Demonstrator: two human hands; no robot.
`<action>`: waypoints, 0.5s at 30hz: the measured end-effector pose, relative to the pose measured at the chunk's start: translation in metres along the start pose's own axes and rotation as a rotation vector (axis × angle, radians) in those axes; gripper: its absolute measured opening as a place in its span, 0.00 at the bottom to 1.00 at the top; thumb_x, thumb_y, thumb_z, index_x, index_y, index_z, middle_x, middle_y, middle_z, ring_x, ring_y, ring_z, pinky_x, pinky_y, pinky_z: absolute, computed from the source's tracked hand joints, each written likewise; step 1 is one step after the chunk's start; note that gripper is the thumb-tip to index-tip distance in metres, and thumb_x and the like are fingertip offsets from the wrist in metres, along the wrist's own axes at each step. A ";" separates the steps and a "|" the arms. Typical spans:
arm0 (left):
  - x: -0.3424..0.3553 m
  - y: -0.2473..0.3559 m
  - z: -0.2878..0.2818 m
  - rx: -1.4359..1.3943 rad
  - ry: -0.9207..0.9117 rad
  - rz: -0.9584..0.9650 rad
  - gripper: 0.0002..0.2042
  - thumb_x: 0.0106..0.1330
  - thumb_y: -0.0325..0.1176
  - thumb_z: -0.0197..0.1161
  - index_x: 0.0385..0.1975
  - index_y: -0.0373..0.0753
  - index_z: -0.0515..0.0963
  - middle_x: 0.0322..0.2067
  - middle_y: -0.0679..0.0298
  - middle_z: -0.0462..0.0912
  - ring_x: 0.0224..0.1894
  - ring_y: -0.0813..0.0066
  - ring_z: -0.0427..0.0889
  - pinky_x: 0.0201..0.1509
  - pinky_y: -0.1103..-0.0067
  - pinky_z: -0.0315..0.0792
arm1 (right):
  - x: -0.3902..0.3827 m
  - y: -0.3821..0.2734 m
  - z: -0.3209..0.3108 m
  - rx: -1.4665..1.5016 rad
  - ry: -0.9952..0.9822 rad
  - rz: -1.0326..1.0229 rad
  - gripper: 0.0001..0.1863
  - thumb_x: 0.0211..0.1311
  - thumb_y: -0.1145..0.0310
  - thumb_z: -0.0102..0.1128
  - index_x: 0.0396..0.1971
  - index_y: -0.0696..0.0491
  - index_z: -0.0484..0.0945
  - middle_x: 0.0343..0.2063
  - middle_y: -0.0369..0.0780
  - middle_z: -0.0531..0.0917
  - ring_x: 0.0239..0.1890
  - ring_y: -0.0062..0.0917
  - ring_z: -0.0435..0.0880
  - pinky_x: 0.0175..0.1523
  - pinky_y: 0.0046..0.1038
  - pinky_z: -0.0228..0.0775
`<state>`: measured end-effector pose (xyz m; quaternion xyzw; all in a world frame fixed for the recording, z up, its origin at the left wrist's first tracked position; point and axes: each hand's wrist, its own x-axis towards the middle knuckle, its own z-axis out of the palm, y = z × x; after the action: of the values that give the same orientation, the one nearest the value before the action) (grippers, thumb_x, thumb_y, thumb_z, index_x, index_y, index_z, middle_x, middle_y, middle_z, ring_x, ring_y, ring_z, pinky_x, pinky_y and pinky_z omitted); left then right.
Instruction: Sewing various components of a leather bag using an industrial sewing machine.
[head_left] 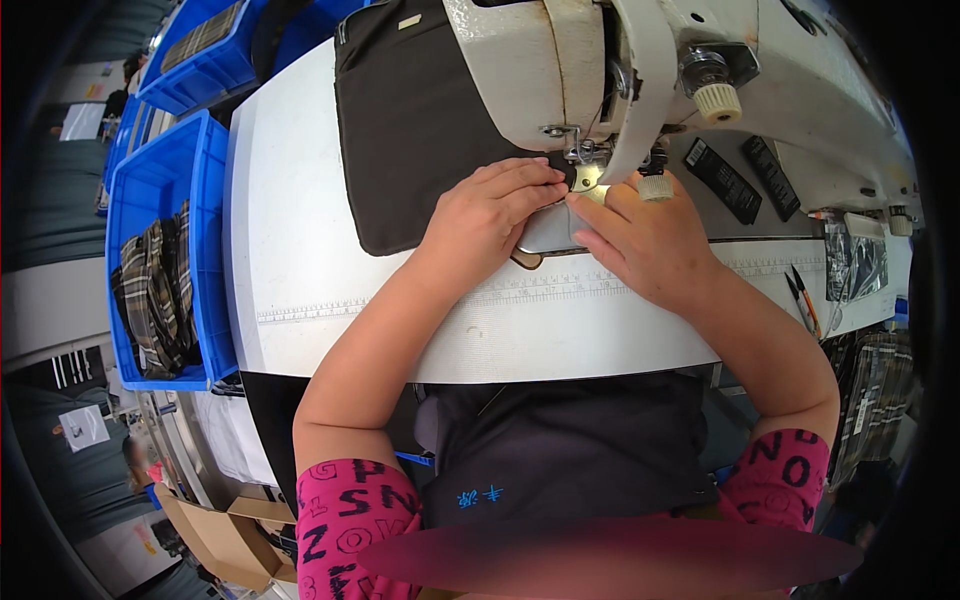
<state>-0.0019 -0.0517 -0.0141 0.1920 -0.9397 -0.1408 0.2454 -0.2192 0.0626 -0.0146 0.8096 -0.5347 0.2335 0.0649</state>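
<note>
A white sewing machine (530,70) fills the upper right, its presser foot (586,152) lowered over a shiny metal plate (590,178). Dark brown fabric (400,150) reaches from the back to that foot. My left hand (495,215) has its fingers bent together on the fabric's edge, left of the foot. My right hand (645,240) is right of the needle, forefinger and thumb bent toward the same spot; whatever is between them is too hidden to name. A small tan piece (527,261) shows below my left fingers.
Blue bins (215,250) with plaid cloth (155,290) stand at the left. A ruler strip (330,308) runs along the white table (450,345). Black packets (720,180), scissors (805,300) and a clear bag (855,270) lie right. Plaid cloth (865,400) hangs below them; a cardboard box (225,540) sits lower left.
</note>
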 end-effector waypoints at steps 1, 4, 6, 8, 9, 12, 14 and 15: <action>0.000 0.000 0.000 -0.009 0.000 0.009 0.20 0.58 0.19 0.66 0.49 0.45 0.88 0.52 0.70 0.88 0.58 0.66 0.85 0.56 0.71 0.83 | 0.000 0.000 0.000 0.017 -0.019 0.009 0.19 0.59 0.58 0.74 0.49 0.49 0.86 0.26 0.34 0.81 0.37 0.33 0.81 0.48 0.35 0.69; -0.001 0.000 -0.001 -0.031 -0.009 0.005 0.21 0.58 0.18 0.65 0.51 0.44 0.88 0.52 0.69 0.88 0.55 0.65 0.86 0.54 0.72 0.83 | 0.001 0.000 0.001 0.028 0.001 0.006 0.19 0.59 0.58 0.74 0.49 0.49 0.87 0.26 0.34 0.81 0.34 0.32 0.80 0.47 0.35 0.69; -0.003 0.000 -0.002 -0.042 -0.021 -0.009 0.22 0.58 0.17 0.64 0.51 0.44 0.87 0.52 0.68 0.88 0.53 0.64 0.86 0.53 0.72 0.83 | 0.000 -0.001 0.002 0.033 -0.002 0.010 0.19 0.59 0.58 0.74 0.49 0.50 0.87 0.26 0.34 0.81 0.34 0.33 0.80 0.47 0.35 0.69; -0.003 0.000 -0.003 -0.048 -0.022 0.010 0.23 0.57 0.16 0.64 0.53 0.44 0.87 0.52 0.67 0.88 0.50 0.63 0.85 0.51 0.71 0.83 | -0.001 -0.002 0.002 0.038 -0.004 0.016 0.19 0.60 0.58 0.74 0.49 0.50 0.87 0.25 0.35 0.81 0.34 0.33 0.80 0.48 0.35 0.69; -0.003 0.001 -0.004 -0.046 -0.023 0.008 0.23 0.57 0.16 0.64 0.53 0.44 0.87 0.52 0.67 0.88 0.50 0.63 0.85 0.51 0.71 0.83 | -0.001 -0.002 0.002 0.045 -0.009 0.019 0.20 0.60 0.58 0.74 0.49 0.50 0.87 0.26 0.35 0.81 0.34 0.33 0.80 0.48 0.36 0.69; -0.003 0.002 -0.006 -0.048 -0.083 -0.027 0.17 0.63 0.21 0.64 0.51 0.40 0.87 0.54 0.64 0.87 0.63 0.65 0.82 0.64 0.70 0.79 | -0.001 -0.001 0.003 0.050 -0.016 0.027 0.21 0.60 0.57 0.74 0.50 0.51 0.87 0.26 0.35 0.82 0.35 0.33 0.80 0.50 0.36 0.70; -0.001 0.004 -0.007 -0.026 -0.103 -0.038 0.18 0.63 0.21 0.63 0.53 0.40 0.86 0.55 0.64 0.86 0.63 0.65 0.82 0.64 0.70 0.78 | 0.000 -0.001 0.002 0.047 -0.018 0.031 0.22 0.60 0.57 0.74 0.51 0.51 0.86 0.27 0.36 0.83 0.36 0.34 0.81 0.52 0.37 0.71; 0.000 0.005 -0.008 -0.024 -0.102 -0.039 0.18 0.63 0.21 0.63 0.53 0.40 0.86 0.55 0.64 0.86 0.63 0.65 0.82 0.64 0.70 0.78 | 0.000 -0.001 0.001 0.043 -0.027 0.040 0.23 0.60 0.57 0.74 0.52 0.52 0.86 0.27 0.36 0.84 0.37 0.35 0.81 0.54 0.38 0.71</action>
<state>0.0008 -0.0481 -0.0059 0.1996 -0.9454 -0.1665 0.1967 -0.2181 0.0623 -0.0151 0.8029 -0.5465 0.2354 0.0357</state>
